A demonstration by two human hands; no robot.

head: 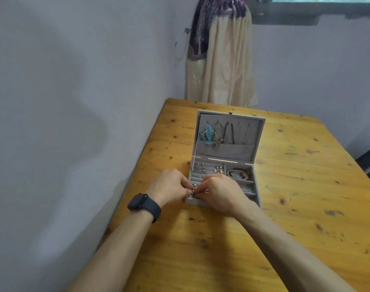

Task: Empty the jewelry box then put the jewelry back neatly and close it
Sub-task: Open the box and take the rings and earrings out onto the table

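A grey velvet jewelry box (256,187) stands open on the wooden table (295,207), its lid (257,131) upright. Necklaces and blue feather earrings (208,134) hang inside the lid. Earrings (201,167) sit in the padded ring rolls at the box's left, and a red bracelet (240,173) lies in the right compartment. My left hand (169,184) and my right hand (220,192) meet over the front left of the box. Both pinch one small silver piece (193,193) between their fingertips. My right hand hides the front rows.
The table's left edge runs close to a grey wall. A cream and purple curtain (220,60) hangs behind the table's far edge. A dark smartwatch (144,204) is on my left wrist. Bare wood lies in front of and to the right of the box.
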